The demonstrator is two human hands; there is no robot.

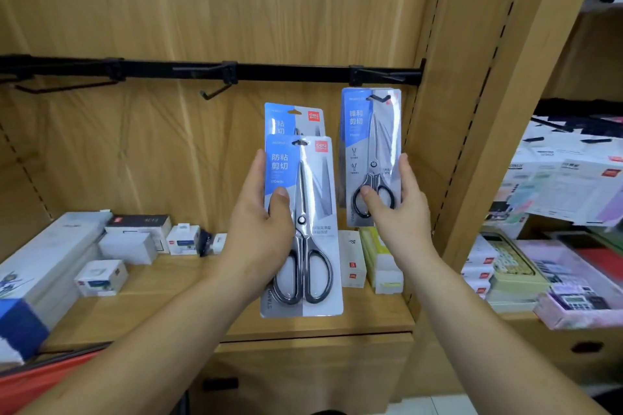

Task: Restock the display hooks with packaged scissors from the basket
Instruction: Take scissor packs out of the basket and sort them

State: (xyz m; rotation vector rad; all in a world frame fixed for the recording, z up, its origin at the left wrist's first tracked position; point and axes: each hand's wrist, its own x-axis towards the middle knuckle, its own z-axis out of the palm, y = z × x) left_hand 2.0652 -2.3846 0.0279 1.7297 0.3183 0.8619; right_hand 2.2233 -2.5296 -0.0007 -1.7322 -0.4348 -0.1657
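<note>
Left hand nearest, thumb clamped on front scissors pack, long axis upright, second pack tucked behind it. Right hand pinches hung pack, looks seated on right hook, kinda hard to tell. Empty middle hook sits up-left of left hand, so that hand's closer.

The middle hook and left hook on the black rail stand bare, with open room beneath them down to the boxes on the shelf. The right hook is taken by a hung pack, close beside the upright. The held packs in the left hand fill the gap between the middle and right hooks.
</note>
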